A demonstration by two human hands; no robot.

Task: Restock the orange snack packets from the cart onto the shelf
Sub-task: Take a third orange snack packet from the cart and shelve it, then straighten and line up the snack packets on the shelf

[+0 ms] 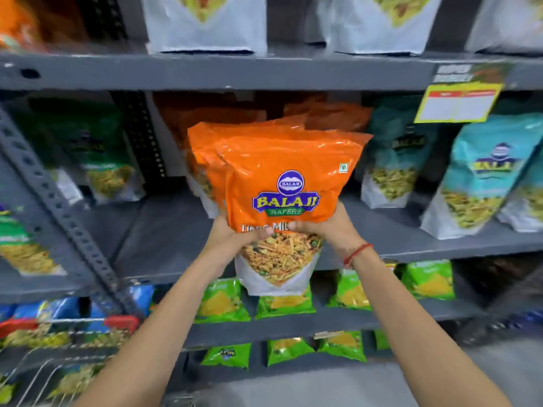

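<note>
I hold a stack of orange snack packets (282, 177) upright in front of the middle grey shelf (164, 230). My left hand (235, 235) grips the lower left of the front packet. On its lower right, my right hand (326, 227) does the same, a red thread on the wrist. At least two packets overlap in the grip. More orange packets (329, 116) stand deep at the back of the same shelf. The wire cart (58, 342) with red corners sits at the lower left and holds more packets.
Teal packets (482, 177) stand on the right of the same shelf, green ones (100, 160) on the left. White packets (205, 24) fill the shelf above. Small green packets (282, 301) line the lower shelves. A perforated grey upright (58, 201) slants between the cart and the shelf.
</note>
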